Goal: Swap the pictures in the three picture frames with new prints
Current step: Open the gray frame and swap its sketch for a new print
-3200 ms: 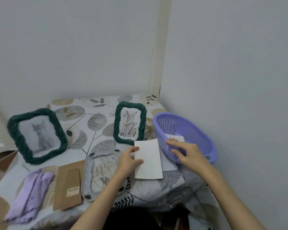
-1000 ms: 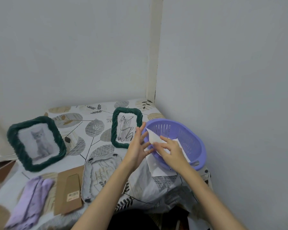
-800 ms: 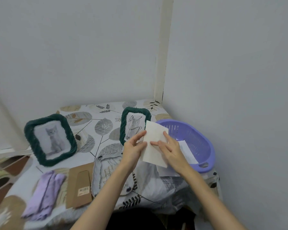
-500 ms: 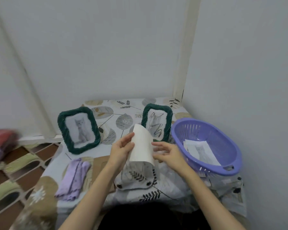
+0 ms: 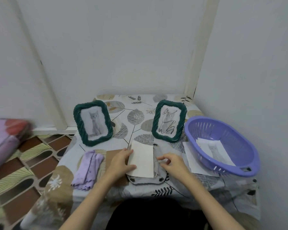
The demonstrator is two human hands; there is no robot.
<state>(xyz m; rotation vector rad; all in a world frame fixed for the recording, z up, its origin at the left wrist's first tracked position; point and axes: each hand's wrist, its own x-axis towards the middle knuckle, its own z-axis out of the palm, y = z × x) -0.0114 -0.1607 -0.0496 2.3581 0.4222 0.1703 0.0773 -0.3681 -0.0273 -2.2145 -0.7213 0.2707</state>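
Note:
A third frame (image 5: 146, 179) lies face down near the table's front edge, its back off. A white print (image 5: 142, 159) rests blank side up on that frame. My left hand (image 5: 121, 161) holds the print by its left edge. My right hand (image 5: 170, 162) hovers at the print's right side, fingers curled and apart, holding nothing. Two green rope-edged frames stand upright behind: the left frame (image 5: 93, 122) shows a grey cat, the right frame (image 5: 169, 121) shows a scribbled-over cat. The brown backing board (image 5: 111, 154) lies partly under my left hand.
A purple basket (image 5: 223, 146) at the right holds a cat print (image 5: 214, 151); another white sheet (image 5: 192, 161) lies beside it. A folded lilac cloth (image 5: 88, 168) lies at the left. Walls close the back and right; patterned floor and a blurred pink bundle (image 5: 5, 136) are at left.
The print came out of the basket area held up in both hands and now lies flat on the face-down frame. My right hand has let go of it. The view swung left and down.

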